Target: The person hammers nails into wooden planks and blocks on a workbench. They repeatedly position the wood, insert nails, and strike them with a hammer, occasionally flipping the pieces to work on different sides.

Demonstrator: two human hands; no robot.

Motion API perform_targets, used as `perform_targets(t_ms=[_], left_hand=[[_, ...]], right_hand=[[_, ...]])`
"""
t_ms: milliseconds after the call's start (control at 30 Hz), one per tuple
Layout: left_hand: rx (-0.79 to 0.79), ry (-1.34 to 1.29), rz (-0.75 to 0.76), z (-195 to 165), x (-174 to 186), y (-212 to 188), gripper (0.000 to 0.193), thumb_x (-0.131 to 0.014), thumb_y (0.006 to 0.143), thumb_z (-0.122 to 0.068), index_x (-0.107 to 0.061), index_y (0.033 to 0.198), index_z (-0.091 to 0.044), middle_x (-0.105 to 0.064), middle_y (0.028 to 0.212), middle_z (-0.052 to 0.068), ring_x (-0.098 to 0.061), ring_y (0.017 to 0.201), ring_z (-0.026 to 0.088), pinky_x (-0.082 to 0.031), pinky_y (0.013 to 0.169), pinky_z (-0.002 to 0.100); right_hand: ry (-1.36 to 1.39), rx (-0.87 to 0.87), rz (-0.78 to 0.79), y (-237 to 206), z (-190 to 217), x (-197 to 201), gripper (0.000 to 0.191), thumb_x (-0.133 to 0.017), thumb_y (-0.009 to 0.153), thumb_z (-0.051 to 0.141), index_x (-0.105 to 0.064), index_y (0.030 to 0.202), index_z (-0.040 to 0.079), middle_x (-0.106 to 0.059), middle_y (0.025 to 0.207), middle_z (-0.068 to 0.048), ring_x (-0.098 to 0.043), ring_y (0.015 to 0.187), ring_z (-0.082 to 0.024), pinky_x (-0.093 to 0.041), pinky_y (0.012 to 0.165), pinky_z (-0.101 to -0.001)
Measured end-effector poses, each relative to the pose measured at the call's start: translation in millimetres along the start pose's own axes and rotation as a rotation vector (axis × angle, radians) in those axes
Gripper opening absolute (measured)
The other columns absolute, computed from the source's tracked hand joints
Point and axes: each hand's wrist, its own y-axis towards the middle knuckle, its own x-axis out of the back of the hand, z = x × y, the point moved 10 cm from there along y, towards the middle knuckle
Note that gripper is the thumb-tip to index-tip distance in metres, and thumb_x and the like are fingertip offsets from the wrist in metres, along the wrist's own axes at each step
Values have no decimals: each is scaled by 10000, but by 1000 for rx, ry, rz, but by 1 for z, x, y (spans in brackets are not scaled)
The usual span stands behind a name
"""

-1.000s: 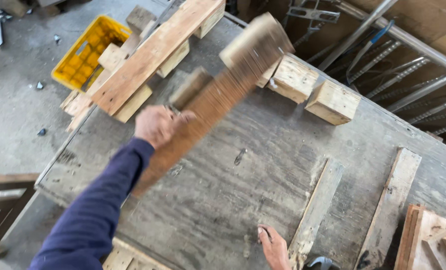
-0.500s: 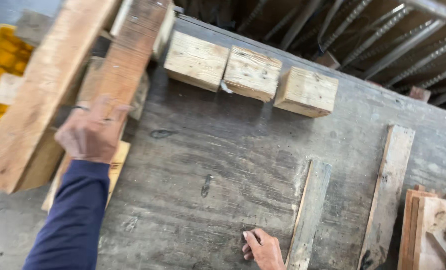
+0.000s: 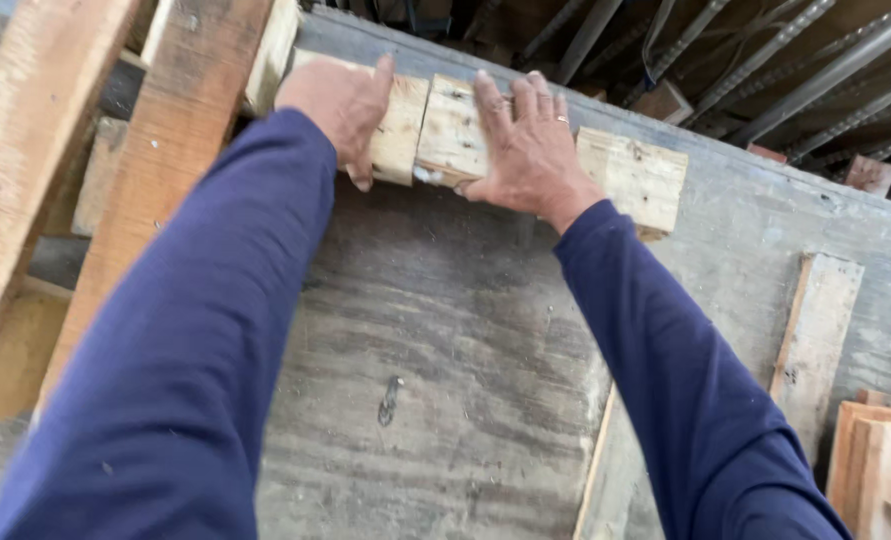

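Observation:
Three pale wooden blocks lie in a row along the far edge of a grey worn tabletop (image 3: 435, 330). My left hand (image 3: 340, 100) grips the leftmost block (image 3: 400, 125), fingers curled over its top. My right hand (image 3: 525, 140) lies spread over the middle block (image 3: 450, 125) and reaches onto the right block (image 3: 635, 175). Both arms wear dark blue sleeves and stretch far forward across the table.
Two long reddish planks (image 3: 180, 130) lean at the left beside the table. A short board (image 3: 815, 335) lies flat at the right, with a thin strip (image 3: 590, 480) by my right sleeve. Stacked wood pieces (image 3: 880, 460) sit at the lower right. Metal bars (image 3: 765, 70) run behind the table.
My left hand has let go of the long plank, which now rests at the left. Both hands have moved forward onto the row of blocks; my right hand left the table's near edge.

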Motion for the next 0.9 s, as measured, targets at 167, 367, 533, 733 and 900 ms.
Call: perform_targets(t_ms=[167,367,533,733,900], left_hand=[[13,-171,-143,-2,26,-22,1193,-998,633,-368,-326,1516,71,-732,936,174,-723,847,316,-569,707,400],[-119,-327,-120,-71,-48,-87,1076,-869,679,-201,-259,1523,72,-728,880,210,-721,791,368,-566,691,466],[-94,-600,-48,-211,-173,-276,931,-573,801,-11,-112,1609,13,-696,675,114,-677,561,282,-541,568,475],[-183,-894,4,-316,-231,-343,770,-598,836,-48,-209,1500,-11,-683,680,113,-676,574,281,-542,573,465],[-327,-1000,-62,-367,-226,-329,637,-618,865,-78,-291,1409,-30,-673,683,111,-675,585,280,-543,578,457]], right_hand=[[-41,-57,112,-12,12,-5,1253,-918,602,570,-283,1555,63,-495,1266,-250,-450,1263,-461,-139,1162,-747],[4,17,18,-122,45,-26,1154,-815,671,579,-312,1516,-27,-492,1151,-251,-495,1116,-432,-294,1142,-654],[189,-50,29,-349,131,-82,993,-690,829,576,-302,1496,-49,-417,1298,-347,-431,1211,-495,-352,1036,-641],[6,-230,-281,-537,214,-138,325,-691,952,374,-624,1262,304,-664,1050,22,-671,990,-223,-481,973,-486],[428,-886,504,-558,154,-212,302,-796,866,551,-695,1093,380,-795,1058,97,-738,1203,-84,-370,1273,-475]])
